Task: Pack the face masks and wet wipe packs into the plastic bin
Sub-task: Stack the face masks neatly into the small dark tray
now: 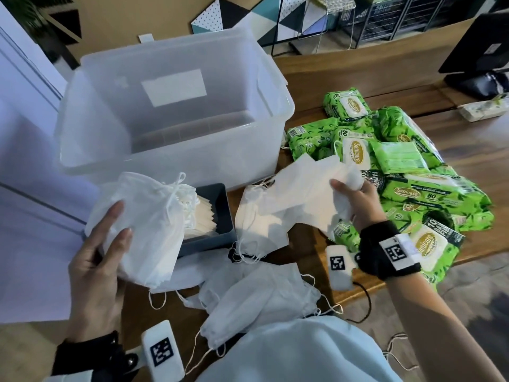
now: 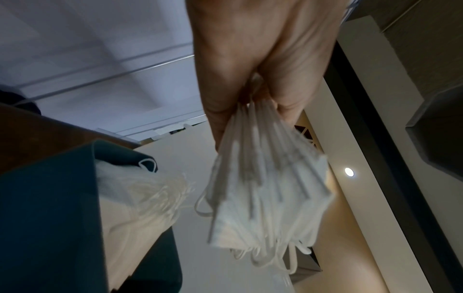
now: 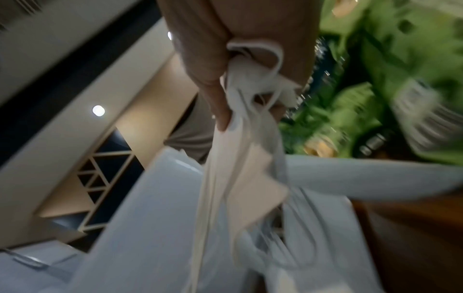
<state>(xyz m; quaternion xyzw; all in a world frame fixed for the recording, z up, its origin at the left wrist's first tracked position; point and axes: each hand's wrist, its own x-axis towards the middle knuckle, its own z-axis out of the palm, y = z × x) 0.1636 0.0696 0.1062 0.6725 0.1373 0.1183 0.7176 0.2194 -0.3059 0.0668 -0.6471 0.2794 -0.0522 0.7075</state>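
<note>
While my left hand [image 1: 96,260] grips a stack of face masks [image 1: 143,224] just in front of the plastic bin [image 1: 176,161], my right hand [image 1: 355,199] pinches more masks [image 1: 297,194] beside the wet wipe packs [image 1: 413,188]. The bin lies ahead, its long axis crosswise; my left hand is nearer it.

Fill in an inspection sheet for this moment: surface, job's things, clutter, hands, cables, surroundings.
Surface: wooden table.
Job's things: translucent plastic bin open, looks empty; green wet wipe packs heaped at its right; loose face masks at the near edge.
Clutter: dark tray holding stacked masks.
Hands: left hand holds a mask stack; right hand grips masks.
Cables: black cable by the right wrist.
Surroundings: monitor at far right.
</note>
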